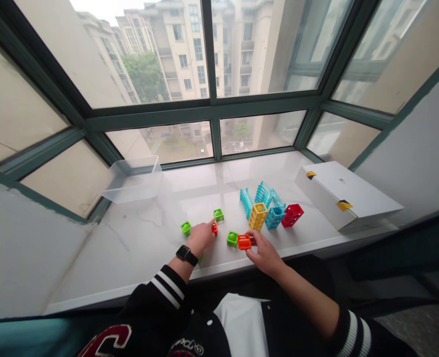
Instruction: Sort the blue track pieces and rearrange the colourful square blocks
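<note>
My right hand point(264, 253) pinches an orange block point(244, 242) between thumb and fingers, low over the front of the white sill. That block sits against a green block point(232, 239) on its left side; I cannot tell if the two are joined. My left hand point(202, 237), with a watch on the wrist, has its fingers closed on a small orange-red block point(215, 228), mostly hidden behind them. Just beyond it lies another green block point(218, 214), and a further green block point(185, 228) is left of the hand. A sliver of green shows under the left wrist.
A yellow block stack point(258, 216), a blue stack point(275, 218) and a red stack point(292, 215) stand right of centre, with light-blue ladder-like pieces point(264, 193) behind. A clear plastic bin point(133, 181) is at back left, a white box point(347, 193) at right. Windows border the sill point(107, 248).
</note>
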Demonstrator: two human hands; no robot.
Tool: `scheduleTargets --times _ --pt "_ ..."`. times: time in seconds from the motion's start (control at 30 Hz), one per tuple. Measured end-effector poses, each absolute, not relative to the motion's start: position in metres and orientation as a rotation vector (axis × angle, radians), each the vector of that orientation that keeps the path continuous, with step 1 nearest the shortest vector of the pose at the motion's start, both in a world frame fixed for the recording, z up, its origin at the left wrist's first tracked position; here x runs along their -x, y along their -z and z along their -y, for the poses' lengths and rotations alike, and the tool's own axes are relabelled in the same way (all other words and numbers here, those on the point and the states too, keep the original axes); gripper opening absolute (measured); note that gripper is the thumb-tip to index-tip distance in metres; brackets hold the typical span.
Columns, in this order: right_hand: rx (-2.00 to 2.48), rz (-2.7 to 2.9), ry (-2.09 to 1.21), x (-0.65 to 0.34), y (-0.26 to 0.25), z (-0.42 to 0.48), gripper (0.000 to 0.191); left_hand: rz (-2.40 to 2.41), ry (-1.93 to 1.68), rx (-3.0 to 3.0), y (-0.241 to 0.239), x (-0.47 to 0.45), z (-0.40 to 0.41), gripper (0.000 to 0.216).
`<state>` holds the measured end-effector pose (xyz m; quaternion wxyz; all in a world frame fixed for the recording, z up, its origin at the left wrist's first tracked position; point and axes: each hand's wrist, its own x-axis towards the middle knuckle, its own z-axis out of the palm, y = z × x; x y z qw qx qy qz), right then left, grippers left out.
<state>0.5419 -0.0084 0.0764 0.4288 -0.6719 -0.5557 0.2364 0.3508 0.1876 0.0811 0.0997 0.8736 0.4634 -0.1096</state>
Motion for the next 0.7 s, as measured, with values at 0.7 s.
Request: scheduleTargets --times 0.7 --pt "2.509 1.389 -0.645 -0.527 -0.062 -0.132 0.039 -1.740 -0.212 -2.302 -0.060 -0.217 -0.182 0.032"
